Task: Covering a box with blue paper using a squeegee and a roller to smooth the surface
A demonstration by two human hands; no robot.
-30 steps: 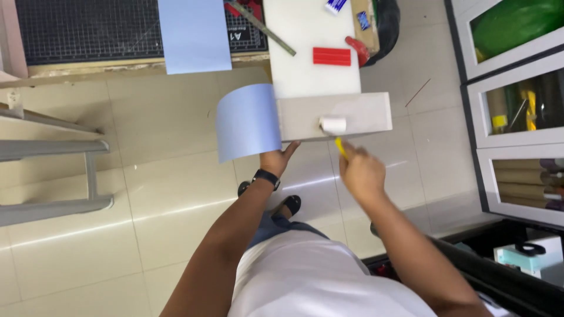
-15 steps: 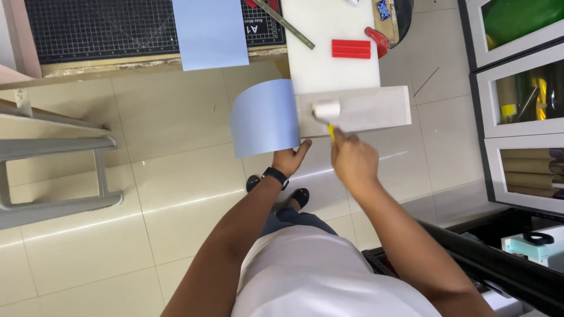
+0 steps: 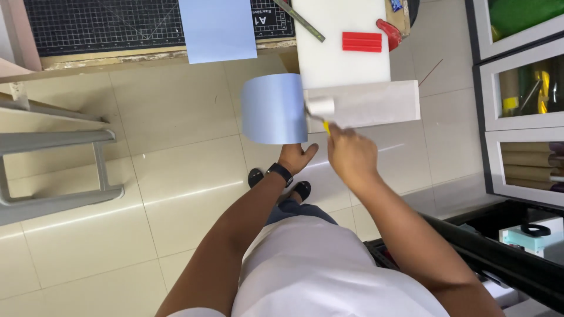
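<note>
— What's at the far left?

— A grey metal frame [image 3: 53,170] standing on the pale tiled floor [image 3: 176,176]. Above it, at the top edge, a dark cutting mat [image 3: 106,20] with a white grid lies on a wooden bench, and a flat blue sheet [image 3: 217,29] rests on the mat, hanging a little over the bench edge.

— And nearer the middle?

— A second blue sheet [image 3: 273,108] curls out past the edge of a white board [image 3: 341,47]. The left hand [image 3: 296,157], a black watch at its wrist, sits just under that sheet's lower edge with the fingers spread and the palm up. It seems to be touching the sheet, but I cannot tell for sure from this angle.

— What is the right hand doing?

— The right hand [image 3: 351,155] is closed around a yellow handle, and at its tip a small white roller [image 3: 320,107] sits on a white strip [image 3: 370,103] lying across the board's near edge, right where the curled sheet meets it.

— Anything else on the board?

— A red scraper [image 3: 362,41] lies on it, a metal ruler [image 3: 299,20] crosses its top left corner, and a red-handled tool [image 3: 389,32] sits at its right edge. Glass-fronted cabinets [image 3: 520,88] stand at the far right.
</note>
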